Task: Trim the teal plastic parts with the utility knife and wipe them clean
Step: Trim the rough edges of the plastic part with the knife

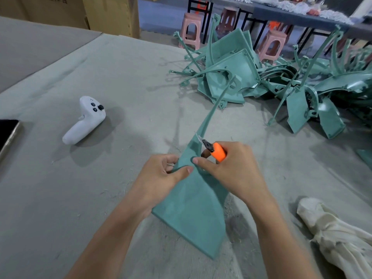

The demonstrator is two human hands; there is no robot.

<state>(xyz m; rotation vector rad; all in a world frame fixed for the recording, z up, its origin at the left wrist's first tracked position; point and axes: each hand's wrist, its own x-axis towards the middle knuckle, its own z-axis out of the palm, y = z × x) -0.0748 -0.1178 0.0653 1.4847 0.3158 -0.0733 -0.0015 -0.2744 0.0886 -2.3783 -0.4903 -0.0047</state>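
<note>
Head view. Desk (120,77) under grey cloth, flecked with fine shavings; cardboard boxes (110,13) and pink stools (191,29) behind.
Centre: teal plastic part (193,208), a broad panel tapering to a long thin arm, near edge resting on the desk.
Left hand (161,178): pinches the panel's left edge, fingers curled.
Right hand (235,168): grips the orange utility knife (218,152), blade apparently against the panel's right edge.
Far right: heap of teal parts (261,77).
Left: white controller (86,119).
Near right: crumpled off-white rag (332,228).
</note>
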